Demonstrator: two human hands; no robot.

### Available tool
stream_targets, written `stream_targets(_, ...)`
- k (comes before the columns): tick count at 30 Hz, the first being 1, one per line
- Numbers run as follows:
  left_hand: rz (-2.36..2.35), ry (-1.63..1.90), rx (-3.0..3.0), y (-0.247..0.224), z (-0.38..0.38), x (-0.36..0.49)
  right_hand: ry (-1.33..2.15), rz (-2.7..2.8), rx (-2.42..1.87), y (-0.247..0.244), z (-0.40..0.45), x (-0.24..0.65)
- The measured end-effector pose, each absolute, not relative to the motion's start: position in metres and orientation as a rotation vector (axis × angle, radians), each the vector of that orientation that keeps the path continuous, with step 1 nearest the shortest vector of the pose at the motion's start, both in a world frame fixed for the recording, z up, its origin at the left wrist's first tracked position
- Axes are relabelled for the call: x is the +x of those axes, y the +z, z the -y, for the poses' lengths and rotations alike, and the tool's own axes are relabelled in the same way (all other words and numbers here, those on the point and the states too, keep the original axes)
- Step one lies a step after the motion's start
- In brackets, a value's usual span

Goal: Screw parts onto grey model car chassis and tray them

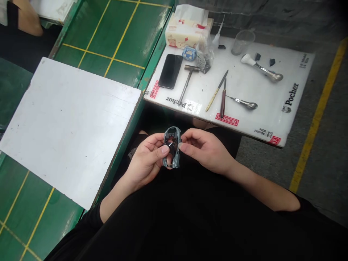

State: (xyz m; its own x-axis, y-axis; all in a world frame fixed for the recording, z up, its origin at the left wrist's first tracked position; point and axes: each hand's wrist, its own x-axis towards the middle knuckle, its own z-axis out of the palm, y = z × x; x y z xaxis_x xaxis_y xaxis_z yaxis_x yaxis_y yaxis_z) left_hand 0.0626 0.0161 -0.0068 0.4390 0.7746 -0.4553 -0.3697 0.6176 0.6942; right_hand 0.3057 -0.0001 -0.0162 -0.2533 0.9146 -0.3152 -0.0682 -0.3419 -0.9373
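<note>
A small grey-blue model car body (176, 159), hollow with dark parts inside, is held over my lap. My left hand (149, 156) grips it from the left, thumb on its near edge and fingers behind. On the right side, the thumb and fingertips of my right hand (205, 148) are pinched together against the body's edge. Whether a small separate part sits between those fingertips is too small to tell. The underside of the body is hidden by my left fingers.
Beyond my hands, a white board (198, 90) bears a phone (170, 71), a hammer-like tool (187, 82), a file (217, 90), awl-like tools, a tissue pack (187, 30) and a cup (243, 42). A white panel (70, 127) lies left on the green table (108, 36). Another person's arm shows top left.
</note>
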Motion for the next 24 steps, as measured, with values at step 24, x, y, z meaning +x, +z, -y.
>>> stream_targets(24,-0.921,0.909,0.877,-0.0136,-0.0079,0.0619,1.757,1.123,-1.297,-0.0116,-0.0012,0.313)
